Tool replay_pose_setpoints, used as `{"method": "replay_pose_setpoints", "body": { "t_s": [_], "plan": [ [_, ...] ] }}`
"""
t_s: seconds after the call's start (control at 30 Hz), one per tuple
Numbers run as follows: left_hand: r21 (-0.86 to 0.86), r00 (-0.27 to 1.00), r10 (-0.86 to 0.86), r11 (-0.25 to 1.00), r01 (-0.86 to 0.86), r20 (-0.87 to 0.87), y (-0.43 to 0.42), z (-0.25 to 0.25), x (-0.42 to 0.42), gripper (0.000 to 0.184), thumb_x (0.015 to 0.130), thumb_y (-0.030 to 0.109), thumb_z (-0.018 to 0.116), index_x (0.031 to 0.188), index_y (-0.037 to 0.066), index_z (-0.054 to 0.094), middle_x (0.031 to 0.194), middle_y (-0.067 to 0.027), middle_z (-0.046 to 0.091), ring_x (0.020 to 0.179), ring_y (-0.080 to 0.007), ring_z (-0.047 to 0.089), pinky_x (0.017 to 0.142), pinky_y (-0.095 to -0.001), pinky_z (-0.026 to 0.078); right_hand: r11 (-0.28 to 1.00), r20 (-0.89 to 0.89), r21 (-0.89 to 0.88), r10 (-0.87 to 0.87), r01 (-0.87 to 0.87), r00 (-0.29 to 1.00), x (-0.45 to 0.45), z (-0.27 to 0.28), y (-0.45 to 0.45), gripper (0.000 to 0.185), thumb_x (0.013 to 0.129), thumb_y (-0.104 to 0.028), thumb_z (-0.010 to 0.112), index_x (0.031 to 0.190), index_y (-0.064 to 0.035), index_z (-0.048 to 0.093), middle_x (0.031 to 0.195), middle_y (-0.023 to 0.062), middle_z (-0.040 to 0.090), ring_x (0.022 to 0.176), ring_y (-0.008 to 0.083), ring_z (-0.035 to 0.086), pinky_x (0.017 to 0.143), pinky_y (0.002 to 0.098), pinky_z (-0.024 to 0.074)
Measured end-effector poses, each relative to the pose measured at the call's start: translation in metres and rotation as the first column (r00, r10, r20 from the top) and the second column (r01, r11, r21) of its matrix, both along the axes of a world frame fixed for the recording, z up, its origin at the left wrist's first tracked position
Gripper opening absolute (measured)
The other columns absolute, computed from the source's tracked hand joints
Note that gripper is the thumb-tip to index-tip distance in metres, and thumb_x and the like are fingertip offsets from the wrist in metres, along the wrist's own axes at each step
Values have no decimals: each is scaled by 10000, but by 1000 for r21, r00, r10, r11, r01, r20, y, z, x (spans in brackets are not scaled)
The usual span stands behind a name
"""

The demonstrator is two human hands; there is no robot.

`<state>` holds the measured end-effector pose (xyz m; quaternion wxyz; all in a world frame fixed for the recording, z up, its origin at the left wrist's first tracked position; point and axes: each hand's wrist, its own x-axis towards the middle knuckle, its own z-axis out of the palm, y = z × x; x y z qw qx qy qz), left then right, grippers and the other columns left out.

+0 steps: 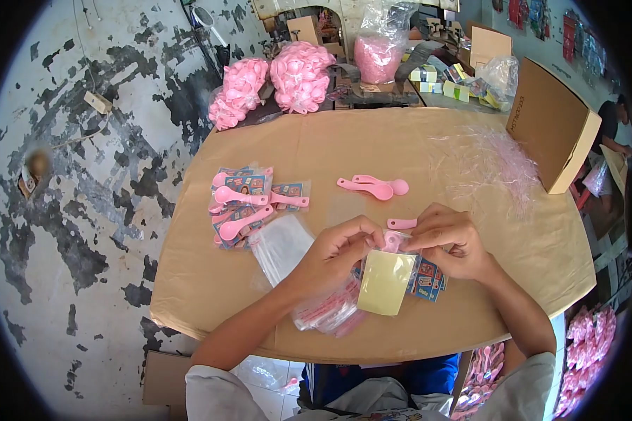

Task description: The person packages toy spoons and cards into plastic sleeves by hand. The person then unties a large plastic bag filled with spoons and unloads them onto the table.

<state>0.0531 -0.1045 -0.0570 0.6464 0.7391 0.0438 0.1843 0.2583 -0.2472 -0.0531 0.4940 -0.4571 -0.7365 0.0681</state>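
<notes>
Between my two hands is a small clear plastic bag [409, 275] with a plain pale-yellow card [386, 284] facing up and a pink piece [393, 241] at its top edge. My left hand [340, 252] pinches the bag's upper left corner. The upper right corner is pinched by the fingers of my right hand [451, 242]. A pink spoon handle [400, 224] sticks out from behind my right fingers; its bowl is hidden. Blue printed cards [428, 281] lie partly under the bag and right hand. Beside my left forearm lies a stack of clear bags [282, 245].
Packed pink spoons with printed cards [242, 203] are piled at the left. Two loose pink spoons [369, 186] lie ahead of my hands. Pink plastic strands [509, 165] and an upright cardboard box [555, 123] are at the right. Bags of pink spoons [302, 76] stand along the back.
</notes>
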Motion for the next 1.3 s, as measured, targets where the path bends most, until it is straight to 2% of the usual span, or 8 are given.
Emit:
{"method": "replay_pose_setpoints", "body": {
  "t_s": [0.2,0.3,0.47,0.53,0.67,0.77,1.1,1.3],
  "plan": [
    [-261,992,-123,959,114,-17,1,6,-2,70,994,109,550,993,40,541,955,-9,571,845,-49,552,712,-250,473,999,132,22,-29,26,991,1,4,-3,378,636,72,667,930,-132,788,849,44,729,819,231,601,753,355,514],
    [104,996,-90,990,92,-17,2,-2,-2,174,927,36,648,1040,49,516,919,-8,581,791,-51,593,636,-221,475,999,159,48,-31,24,987,4,4,-2,357,643,71,657,913,-125,783,843,45,722,811,225,598,743,347,508],
    [-80,989,110,992,-102,103,8,23,-9,332,869,-44,692,1112,57,490,955,-49,663,771,-63,629,630,-201,479,994,262,57,-105,94,959,30,18,-2,209,724,30,631,877,-58,742,901,90,711,840,256,631,773,377,514],
    [-47,919,297,954,-295,261,21,37,-15,368,869,-52,682,1169,58,501,1001,-82,683,819,-97,651,664,-229,498,859,130,-167,-467,483,875,47,33,9,178,760,-8,632,912,-38,720,964,130,695,886,299,637,822,403,511],
    [481,767,390,610,-630,509,79,48,-42,405,840,-60,674,1210,61,562,1069,-125,691,944,-197,672,786,-316,540,673,460,-5,-655,740,599,68,23,17,259,796,-79,658,1049,-30,686,1062,189,652,986,371,617,910,438,488],
    [815,791,369,133,-564,487,92,49,-52,319,837,9,678,1150,46,623,1048,-102,691,954,-219,665,823,-343,522,903,502,-230,-210,363,839,3,32,29,344,772,-124,706,1112,-73,682,1052,162,644,1056,340,589,929,442,473],
    [457,898,291,882,-118,-330,69,43,-39,331,955,263,611,854,-48,658,759,-122,631,683,-161,584,616,-328,444,965,540,-23,-208,261,816,-51,8,50,246,753,-130,731,987,-202,760,918,2,594,907,224,595,864,374,482],
    [574,910,384,785,-233,-156,43,25,-24,413,1010,363,549,897,-22,650,798,-53,632,718,-98,562,617,-282,446,937,585,261,-344,232,735,-58,34,41,237,728,-123,697,956,-158,747,875,25,597,968,217,620,805,365,531]
  ]
}}
